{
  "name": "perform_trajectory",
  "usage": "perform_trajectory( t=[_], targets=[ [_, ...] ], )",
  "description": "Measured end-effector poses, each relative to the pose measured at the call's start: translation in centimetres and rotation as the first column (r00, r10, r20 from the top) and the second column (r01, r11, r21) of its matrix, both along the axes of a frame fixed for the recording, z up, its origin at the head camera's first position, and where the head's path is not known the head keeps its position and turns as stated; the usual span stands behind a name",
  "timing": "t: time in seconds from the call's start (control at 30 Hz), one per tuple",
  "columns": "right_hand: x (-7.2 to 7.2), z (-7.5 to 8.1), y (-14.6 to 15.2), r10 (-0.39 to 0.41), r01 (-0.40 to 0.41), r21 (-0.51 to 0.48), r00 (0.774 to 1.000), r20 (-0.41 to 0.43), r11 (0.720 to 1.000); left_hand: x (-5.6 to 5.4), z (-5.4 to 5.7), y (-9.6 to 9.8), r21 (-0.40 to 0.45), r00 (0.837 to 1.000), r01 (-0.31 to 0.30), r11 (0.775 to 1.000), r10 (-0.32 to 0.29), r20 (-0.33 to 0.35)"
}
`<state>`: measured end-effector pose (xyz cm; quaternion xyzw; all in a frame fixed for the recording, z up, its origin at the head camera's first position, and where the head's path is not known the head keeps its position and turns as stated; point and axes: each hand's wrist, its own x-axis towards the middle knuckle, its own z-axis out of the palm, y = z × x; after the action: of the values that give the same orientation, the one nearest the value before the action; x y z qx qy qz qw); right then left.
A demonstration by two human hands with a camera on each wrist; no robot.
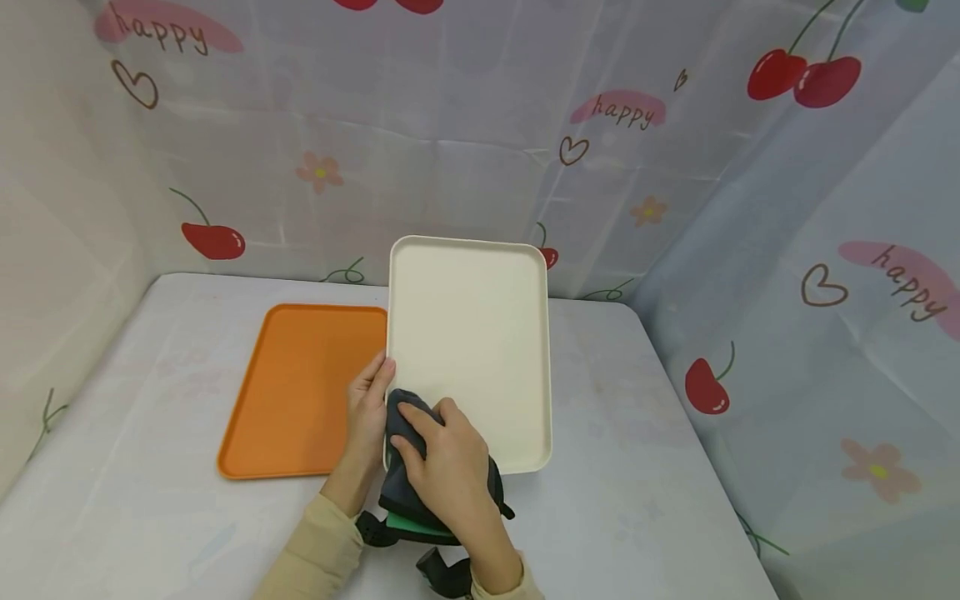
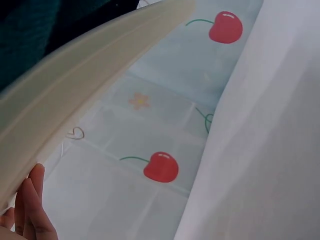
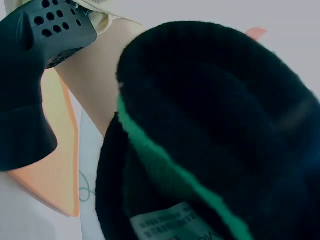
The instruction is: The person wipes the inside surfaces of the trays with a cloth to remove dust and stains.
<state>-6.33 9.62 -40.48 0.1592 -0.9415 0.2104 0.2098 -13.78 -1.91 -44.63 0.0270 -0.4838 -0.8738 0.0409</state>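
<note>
A cream-white rectangular tray (image 1: 472,325) is held up at a tilt, its top end overlapping the back curtain in the head view. My left hand (image 1: 367,417) grips its left edge; in the left wrist view the fingers (image 2: 35,200) lie along the tray's underside (image 2: 80,90). My right hand (image 1: 453,467) holds a folded dark grey cloth (image 1: 401,421) against the tray's lower left corner. In the right wrist view the cloth (image 3: 210,100) shows a green band and a white printed label (image 3: 172,222), and hides the right fingers.
An orange tray (image 1: 300,392) lies flat on the white-covered table (image 1: 600,517), left of and partly behind the white tray. A patterned curtain (image 1: 450,183) closes off the back and the right side. Black camera mounts (image 1: 446,575) sit at the wrists.
</note>
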Motion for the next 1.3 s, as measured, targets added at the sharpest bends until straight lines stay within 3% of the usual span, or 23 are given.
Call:
perform_trajectory(
  t=[0.47, 0.9, 1.13, 1.3],
  targets=[
    [0.0, 0.1, -0.2, -0.004, 0.004, -0.011, 1.000, 0.027, 1.000, 0.0, 0.2, 0.1, 0.046, 1.000, -0.016, 0.999, 0.017, -0.022],
    [0.1, 0.1, -0.1, -0.007, 0.013, -0.059, 0.995, 0.098, 0.998, -0.1, 0.0, 0.0, 0.010, 1.000, 0.007, 1.000, -0.007, -0.021],
    [0.0, 0.3, 0.3, -0.038, 0.061, -0.122, 0.983, 0.181, 0.991, -0.1, -0.1, 0.0, 0.038, 1.000, 0.006, 0.999, -0.005, -0.024],
    [0.2, 0.3, 1.1, -0.095, 0.120, -0.131, 0.978, 0.187, 0.984, -0.2, -0.1, -0.1, 0.027, 0.999, 0.005, 1.000, -0.003, -0.041]
  ],
)
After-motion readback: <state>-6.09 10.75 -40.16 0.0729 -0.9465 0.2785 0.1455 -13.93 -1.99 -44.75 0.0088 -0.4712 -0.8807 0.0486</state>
